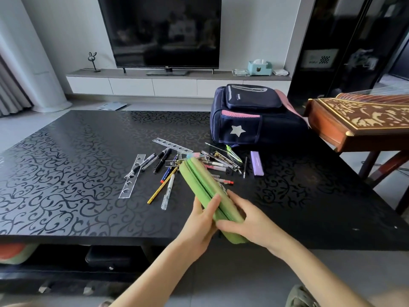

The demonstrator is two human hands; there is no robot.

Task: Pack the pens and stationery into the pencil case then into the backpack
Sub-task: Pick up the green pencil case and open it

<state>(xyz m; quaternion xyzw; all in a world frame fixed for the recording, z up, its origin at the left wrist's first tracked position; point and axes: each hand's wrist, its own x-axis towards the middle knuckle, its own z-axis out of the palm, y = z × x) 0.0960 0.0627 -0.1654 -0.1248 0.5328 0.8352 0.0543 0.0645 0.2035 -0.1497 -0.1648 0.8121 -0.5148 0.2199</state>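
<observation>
A long green pencil case (200, 180) lies slanted over the table's front middle, its zip line running along the top. My left hand (202, 220) grips its near end from the left and my right hand (245, 218) grips it from the right. Behind it lie scattered pens (162, 159), a yellow pencil (160, 188), a white pen (168, 190), two clear rulers (132, 176), a green compass (233, 154) and a purple packet (256, 163). A navy backpack (254, 117) with a silver star lies at the table's back right, its zips shut as far as I can see.
The black patterned table (66, 173) has room on its left half. A carved wooden zither (358, 120) on a stand juts in at the right, close to the backpack. A TV (159, 32) and a white cabinet stand behind.
</observation>
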